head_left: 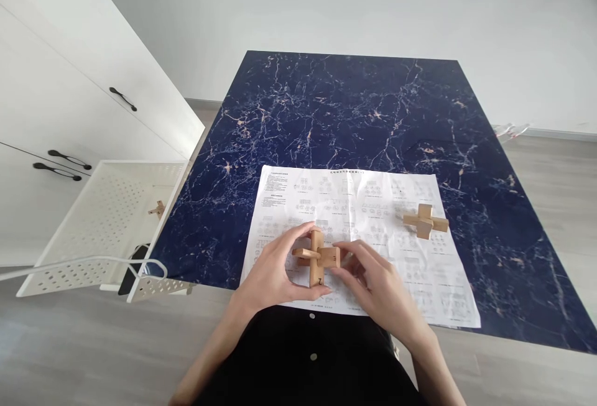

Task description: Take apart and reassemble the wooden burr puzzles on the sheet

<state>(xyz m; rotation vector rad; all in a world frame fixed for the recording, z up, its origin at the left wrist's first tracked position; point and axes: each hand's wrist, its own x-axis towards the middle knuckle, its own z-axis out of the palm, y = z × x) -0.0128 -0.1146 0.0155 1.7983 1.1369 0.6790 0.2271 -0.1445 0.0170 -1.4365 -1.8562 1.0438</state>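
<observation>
Between my two hands is a wooden interlocking puzzle [316,258], made of crossed wooden bars with dark marks on some ends. My left hand [275,266] grips it from the left, fingers at the top end and thumb near the bottom end of the upright bar. My right hand [370,272] pinches the end of the bar that points right. Beneath the hands lies a creased white instruction sheet [373,191] printed with small diagrams. A second wooden cross puzzle [424,224] rests on the sheet's right side, apart from both hands.
The sheet lies at the near edge of a dark blue marbled table [326,114]. Left of the table stands a white perforated cart [116,201] holding a small wooden cross piece [157,208] and a black object [133,272]. White cabinets [84,70] with black handles are farther left.
</observation>
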